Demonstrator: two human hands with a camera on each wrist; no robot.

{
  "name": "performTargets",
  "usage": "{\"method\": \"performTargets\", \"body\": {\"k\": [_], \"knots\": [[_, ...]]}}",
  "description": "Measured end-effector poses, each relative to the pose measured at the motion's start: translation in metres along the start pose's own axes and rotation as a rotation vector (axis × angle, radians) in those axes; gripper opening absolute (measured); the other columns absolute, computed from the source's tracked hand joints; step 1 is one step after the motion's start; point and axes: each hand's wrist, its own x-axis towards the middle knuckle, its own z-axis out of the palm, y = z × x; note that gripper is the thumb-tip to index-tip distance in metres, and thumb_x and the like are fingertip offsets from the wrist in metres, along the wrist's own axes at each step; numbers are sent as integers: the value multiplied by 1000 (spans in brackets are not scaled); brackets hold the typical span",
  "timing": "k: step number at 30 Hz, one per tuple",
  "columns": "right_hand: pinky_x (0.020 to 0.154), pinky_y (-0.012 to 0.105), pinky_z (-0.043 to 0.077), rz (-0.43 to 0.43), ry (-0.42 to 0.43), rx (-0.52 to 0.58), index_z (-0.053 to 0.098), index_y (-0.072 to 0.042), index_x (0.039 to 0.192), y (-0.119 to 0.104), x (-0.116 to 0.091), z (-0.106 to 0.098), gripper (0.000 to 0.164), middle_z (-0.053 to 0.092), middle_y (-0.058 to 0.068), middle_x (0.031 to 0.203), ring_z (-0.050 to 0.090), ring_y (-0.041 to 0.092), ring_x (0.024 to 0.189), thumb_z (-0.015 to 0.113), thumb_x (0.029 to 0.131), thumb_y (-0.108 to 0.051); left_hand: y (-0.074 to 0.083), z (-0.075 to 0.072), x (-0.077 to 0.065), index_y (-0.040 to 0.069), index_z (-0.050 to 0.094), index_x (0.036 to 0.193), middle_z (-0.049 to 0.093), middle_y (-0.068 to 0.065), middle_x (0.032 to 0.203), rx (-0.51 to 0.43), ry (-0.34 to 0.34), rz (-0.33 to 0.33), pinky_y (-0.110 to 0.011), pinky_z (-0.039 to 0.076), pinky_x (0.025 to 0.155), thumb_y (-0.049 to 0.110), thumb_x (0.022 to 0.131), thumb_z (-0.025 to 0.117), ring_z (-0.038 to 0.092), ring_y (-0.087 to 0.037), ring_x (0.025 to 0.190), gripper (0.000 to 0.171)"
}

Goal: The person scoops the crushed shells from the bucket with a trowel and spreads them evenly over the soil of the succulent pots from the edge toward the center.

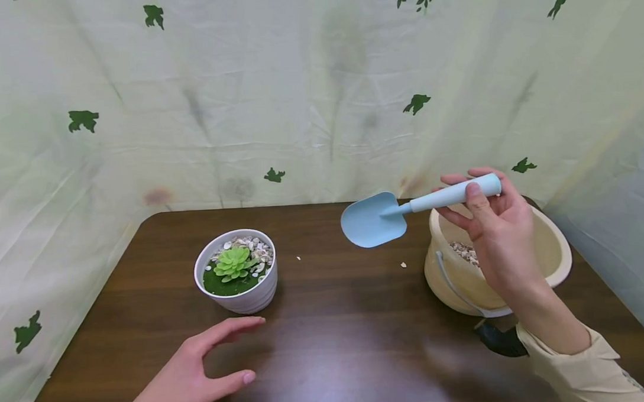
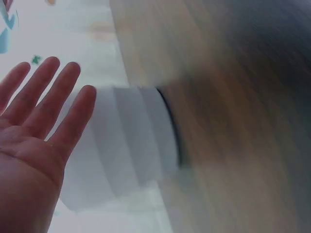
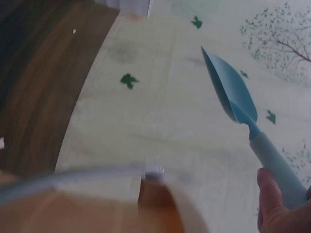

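Blue trowel [image 1: 428,201] in air, blade left of the bucket [image 1: 471,283]; right hand [image 1: 500,230] pinches its handle, likely to keep the blade clear; left hand [image 1: 189,370], fingers extended, thumb apart, grips nothing; white pot [image 1: 254,299] well left of bucket, spacing probably leaves 2 hands room

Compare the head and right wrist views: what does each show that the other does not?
Only the head view shows the green rosette-shaped succulent and the left hand. Only the right wrist view shows the brown branch printed on pale cloth. Both show the round cream bucket, brown wooden table and right hand holding the light-blue trowel.
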Motion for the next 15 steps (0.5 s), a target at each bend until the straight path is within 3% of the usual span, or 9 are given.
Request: {"method": "performTargets", "body": {"k": [5,10,15], "knots": [[96,42,46,-27,-20,30,48,10,113,-11,8,-20,19,64,24,117,60,34,109,50,100,-4,10,13,19,31,54,137,58,14,131,-37,-67,45,-29,45,94,30,85,79,57,-10,117,57],[100,34,42,-8,55,56,50,9,111,-23,15,-40,20,66,23,113,57,29,111,53,98,-7,15,27,39,33,55,134,60,15,128,-114,-117,63,-32,47,93,32,88,76,60,-13,112,51],[93,38,50,61,125,175,51,7,107,-38,20,-64,15,67,21,111,61,28,103,53,98,-4,22,38,61,28,57,132,62,10,125,-301,-157,57,-35,49,92,24,91,73,62,-19,110,45]]}}
